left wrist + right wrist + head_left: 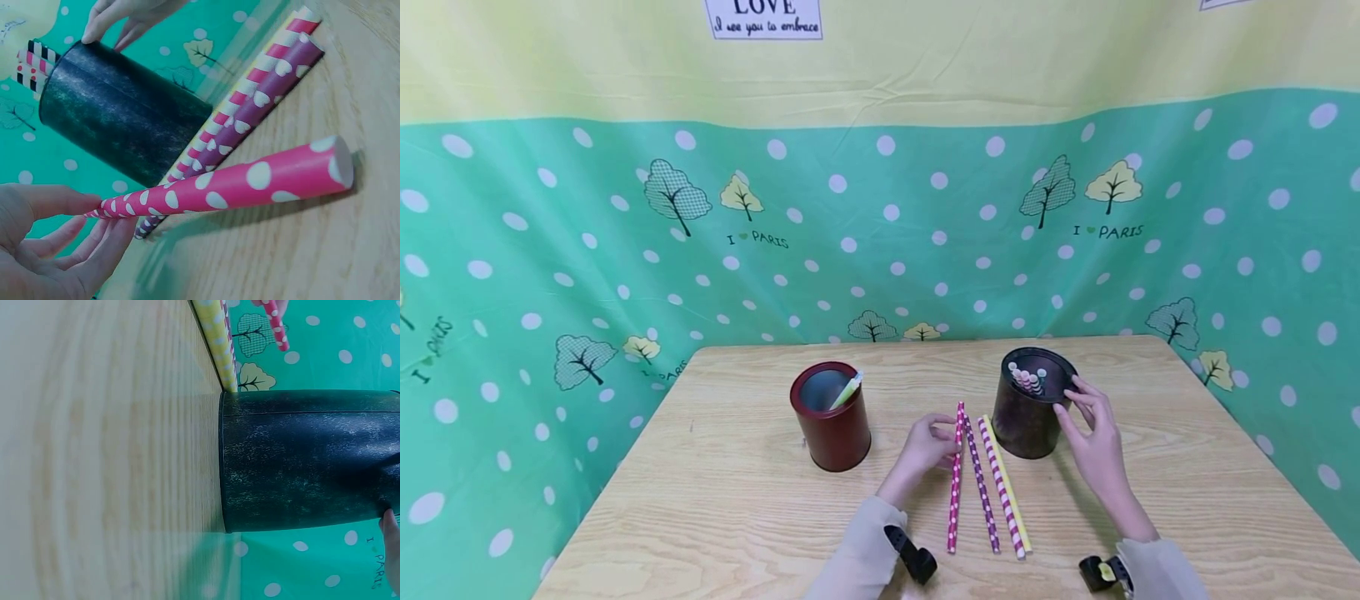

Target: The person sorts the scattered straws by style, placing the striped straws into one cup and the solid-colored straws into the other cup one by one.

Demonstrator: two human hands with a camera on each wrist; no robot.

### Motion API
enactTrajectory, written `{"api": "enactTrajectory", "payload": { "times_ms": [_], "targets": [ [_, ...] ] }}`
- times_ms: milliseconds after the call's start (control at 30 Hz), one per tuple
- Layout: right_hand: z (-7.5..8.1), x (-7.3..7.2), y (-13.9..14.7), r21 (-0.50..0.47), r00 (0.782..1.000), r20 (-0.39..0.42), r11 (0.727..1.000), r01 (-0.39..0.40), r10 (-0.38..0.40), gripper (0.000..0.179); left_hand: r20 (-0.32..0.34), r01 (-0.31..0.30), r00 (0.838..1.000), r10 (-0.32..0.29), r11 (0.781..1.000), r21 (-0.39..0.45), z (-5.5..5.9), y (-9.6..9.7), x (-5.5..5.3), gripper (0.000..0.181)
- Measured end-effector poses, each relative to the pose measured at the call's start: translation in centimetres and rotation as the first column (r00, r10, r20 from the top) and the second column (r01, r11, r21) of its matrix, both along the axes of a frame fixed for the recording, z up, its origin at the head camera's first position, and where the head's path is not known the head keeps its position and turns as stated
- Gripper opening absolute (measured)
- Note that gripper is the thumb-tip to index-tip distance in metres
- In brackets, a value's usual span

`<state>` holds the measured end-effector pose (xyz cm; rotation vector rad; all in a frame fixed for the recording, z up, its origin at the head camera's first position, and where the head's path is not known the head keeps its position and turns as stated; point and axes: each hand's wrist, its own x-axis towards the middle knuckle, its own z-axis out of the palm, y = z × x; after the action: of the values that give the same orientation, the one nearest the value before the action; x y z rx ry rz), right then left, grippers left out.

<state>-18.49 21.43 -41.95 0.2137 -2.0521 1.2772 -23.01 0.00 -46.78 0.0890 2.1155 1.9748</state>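
Observation:
My left hand (926,447) pinches a pink paper straw with white dots (955,492) near its far end; the left wrist view shows thumb and fingers on it. Just right of it on the table lie a purple straw with white hearts (982,487), a pink-and-white striped straw (1002,490) and a yellow straw (1017,510). Behind them stands an upright black canister (1024,425) with several straws (1027,379) inside. My right hand (1099,450) holds the canister at its right rim, also seen in the left wrist view.
A dark red canister (838,437) stands to the left on the wooden table (700,500), with a green-and-white item (847,390) leaning in it. A green dotted curtain (925,225) hangs along the table's back edge.

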Motion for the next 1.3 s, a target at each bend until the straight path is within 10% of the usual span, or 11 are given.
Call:
{"api": "enactTrajectory", "payload": {
  "times_ms": [800,1300],
  "targets": [
    [0.0,-0.1,0.0,-0.002,1.000,0.005,1.000,-0.001,0.001,0.023,-0.008,0.018,1.000,-0.016,0.973,0.231,3.9,-0.3,0.7,0.046],
    [0.0,-0.1,0.1,-0.010,1.000,-0.001,1.000,-0.004,0.004,0.023,-0.132,0.039,0.991,-0.009,0.973,0.228,7.7,-0.7,1.8,0.046]
  ]
}}
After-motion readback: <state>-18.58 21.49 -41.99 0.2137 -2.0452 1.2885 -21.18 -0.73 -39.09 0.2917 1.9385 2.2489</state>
